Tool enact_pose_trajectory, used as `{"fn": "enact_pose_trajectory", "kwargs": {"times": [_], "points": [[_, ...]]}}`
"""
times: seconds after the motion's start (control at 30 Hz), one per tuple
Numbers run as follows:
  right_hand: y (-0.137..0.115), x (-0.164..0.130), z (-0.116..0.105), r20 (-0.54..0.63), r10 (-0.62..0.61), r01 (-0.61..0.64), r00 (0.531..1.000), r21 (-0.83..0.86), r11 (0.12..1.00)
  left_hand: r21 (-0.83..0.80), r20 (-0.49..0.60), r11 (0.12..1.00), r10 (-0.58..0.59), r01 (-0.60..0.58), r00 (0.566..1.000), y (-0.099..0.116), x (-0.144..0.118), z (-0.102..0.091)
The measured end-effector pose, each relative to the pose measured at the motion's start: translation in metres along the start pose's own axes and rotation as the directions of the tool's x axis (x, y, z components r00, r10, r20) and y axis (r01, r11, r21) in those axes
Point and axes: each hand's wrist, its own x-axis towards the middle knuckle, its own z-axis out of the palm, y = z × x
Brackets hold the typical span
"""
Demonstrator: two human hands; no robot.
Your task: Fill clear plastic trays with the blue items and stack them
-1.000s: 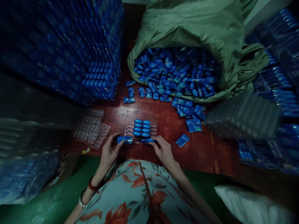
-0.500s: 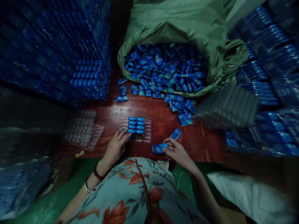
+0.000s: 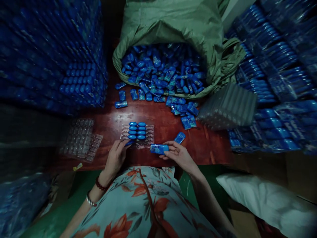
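A clear plastic tray with moulded slots (image 3: 150,132) lies on the table in front of me, two columns of small blue cases (image 3: 137,132) standing in its middle. At its near left corner, my left hand (image 3: 116,155) is closed, fingertips on another blue case (image 3: 129,142); whether that one sits in a slot I cannot tell. My right hand (image 3: 177,153) pinches a flat blue printed case (image 3: 158,149) by its right end, just off the tray's near right corner. Beyond the right fingers lies one more loose blue case (image 3: 180,137).
A green sack (image 3: 173,19) spills blue cases (image 3: 163,72) at the back of the table (image 3: 208,145). Stacked clear trays stand right (image 3: 230,105) and lie left (image 3: 79,138). Filled trays tower left (image 3: 79,79) and right (image 3: 269,76). A yellow scrap (image 3: 77,166) lies at the front edge.
My right hand has moved left with its blue case, towards the tray. The left hand stays at the tray's near left with its case. The whole view has shifted slightly.
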Motion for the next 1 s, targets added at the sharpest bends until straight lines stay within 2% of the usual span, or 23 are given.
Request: {"fn": "enact_pose_trajectory", "kwargs": {"times": [0.1, 0.27, 0.37, 0.43, 0.5, 0.57, 0.6, 0.67, 0.7, 0.77, 0.8, 0.83, 0.97, 1.0], "points": [[-0.001, 0.007, 0.002, 0.012, 0.005, -0.005, 1.000, 0.003, 1.000, -0.059, -0.033, 0.997, -0.050, 0.048, 0.998, -0.006, -0.001, 0.002], [-0.001, 0.010, 0.002, 0.037, 0.014, -0.014, 0.999, -0.010, 1.000, -0.015, 0.131, 0.999, -0.046, 0.048, 0.990, -0.022, -0.008, 0.009], [0.000, 0.005, -0.004, 0.023, 0.002, -0.001, 1.000, -0.038, 0.999, 0.037, 0.162, 0.999, -0.031, 0.025, 0.986, -0.026, -0.010, 0.009], [0.000, 0.001, -0.008, 0.001, -0.006, 0.006, 1.000, -0.050, 0.999, 0.080, 0.151, 0.997, -0.023, 0.011, 0.988, -0.021, -0.007, 0.005], [-0.002, -0.002, -0.006, -0.020, -0.017, 0.016, 1.000, -0.048, 0.999, 0.121, 0.095, 0.992, -0.044, 0.032, 0.995, -0.009, -0.002, 0.001], [-0.004, -0.004, 0.004, -0.024, -0.037, 0.036, 0.999, -0.036, 0.999, 0.051, 0.039, 0.996, -0.078, 0.076, 0.996, 0.009, 0.003, -0.004], [-0.005, -0.005, 0.012, -0.012, -0.048, 0.047, 0.999, -0.030, 0.998, -0.052, 0.050, 0.993, -0.106, 0.108, 0.993, 0.020, 0.005, -0.005], [-0.007, -0.005, 0.028, 0.025, -0.067, 0.067, 0.997, -0.027, 0.997, -0.328, 0.204, 0.915, -0.174, 0.235, 0.963, 0.041, 0.007, -0.006], [-0.008, -0.005, 0.036, 0.042, -0.075, 0.077, 0.996, -0.034, 0.996, -0.440, 0.333, 0.831, -0.201, 0.340, 0.921, 0.049, 0.008, -0.005], [-0.009, -0.005, 0.046, 0.069, -0.083, 0.087, 0.994, -0.059, 0.994, -0.524, 0.564, 0.646, -0.225, 0.555, 0.795, 0.060, 0.007, -0.003], [-0.009, -0.004, 0.048, 0.078, -0.079, 0.085, 0.994, -0.074, 0.994, -0.521, 0.629, 0.588, -0.226, 0.619, 0.744, 0.062, 0.007, -0.003], [-0.009, -0.004, 0.049, 0.085, -0.071, 0.078, 0.994, -0.087, 0.993, -0.516, 0.656, 0.566, -0.221, 0.643, 0.721, 0.062, 0.006, -0.003], [-0.011, -0.002, 0.044, 0.122, -0.006, 0.020, 0.992, -0.116, 0.993, -0.522, 0.638, 0.656, -0.123, 0.545, 0.760, 0.053, 0.001, -0.011], [-0.011, -0.001, 0.042, 0.134, 0.007, 0.009, 0.991, -0.117, 0.993, -0.525, 0.646, 0.667, -0.092, 0.528, 0.758, 0.051, 0.000, -0.012]]}}
